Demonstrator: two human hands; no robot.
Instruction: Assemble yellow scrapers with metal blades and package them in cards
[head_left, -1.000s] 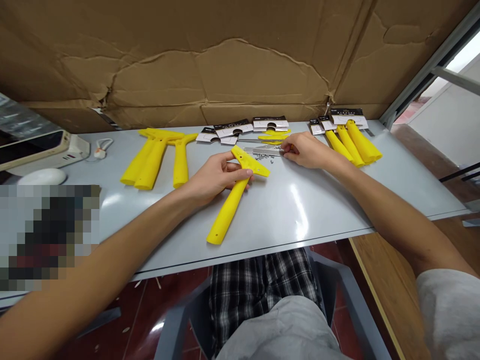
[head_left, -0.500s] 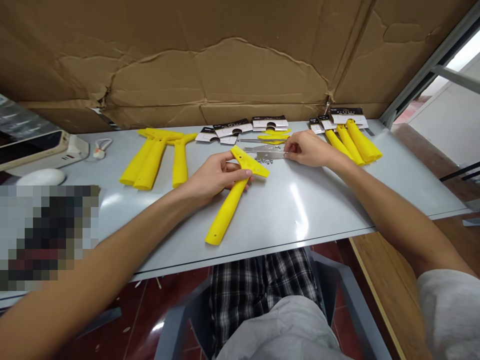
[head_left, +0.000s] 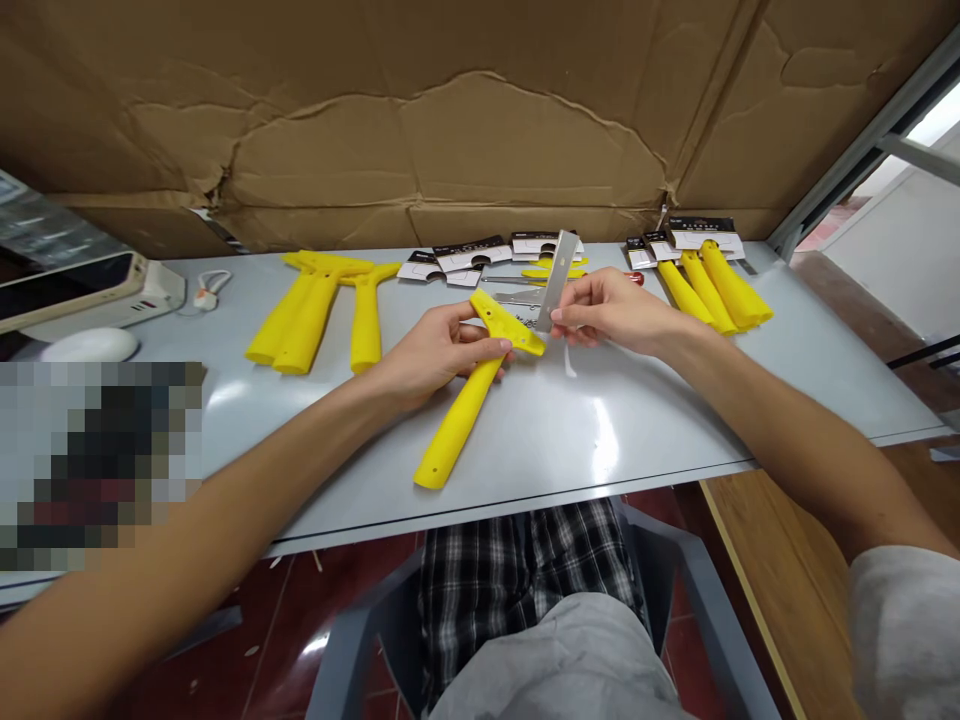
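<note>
A yellow plastic scraper handle [head_left: 456, 430], T-shaped with small holes in its head, is held in my left hand [head_left: 442, 352]. The thumb lies across its neck, and the grip slants down toward the table's front edge. My right hand [head_left: 611, 312] pinches a flat metal blade [head_left: 559, 275] near its lower end. That blade stands nearly upright, just right of the handle's head and apart from it. Behind the hands lie small screws [head_left: 526, 322], thin metal blades [head_left: 517, 298] and a screwdriver with a red handle [head_left: 636, 277], partly covered by my right hand.
Several yellow handles [head_left: 304, 320] lie at the left, more yellow handles [head_left: 724, 285] at the right. Black-and-white packaging cards [head_left: 471, 254] line the back by a cardboard wall [head_left: 405, 150]. On the far left are a phone [head_left: 67, 285], a white mouse [head_left: 90, 345] and a cable [head_left: 211, 290].
My right hand has lifted the metal blade from lying level near the screws and turned it nearly upright. My left hand keeps the yellow handle in about the same place.
</note>
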